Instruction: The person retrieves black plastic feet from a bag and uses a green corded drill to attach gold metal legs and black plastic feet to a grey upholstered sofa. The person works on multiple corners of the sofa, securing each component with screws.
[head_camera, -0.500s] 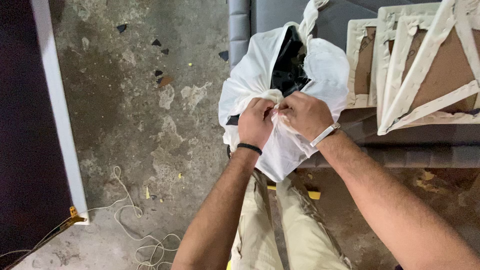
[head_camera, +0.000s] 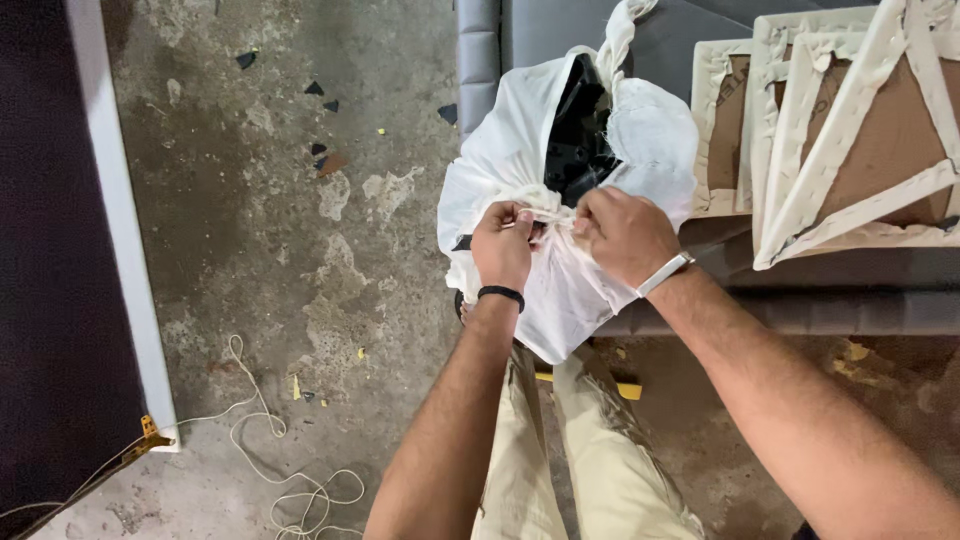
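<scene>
Little has shifted: both hands stay clenched at the same gathered spot. On the grey sofa (head_camera: 600, 30) edge sits the white cloth bundle (head_camera: 510, 160), black inside; left hand (head_camera: 503, 247) and right hand (head_camera: 622, 234) pinch its bunched fabric together

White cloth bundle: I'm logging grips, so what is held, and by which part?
Both the left hand and the right hand pinch the white cloth bundle at its gathered fabric in the middle.
</scene>
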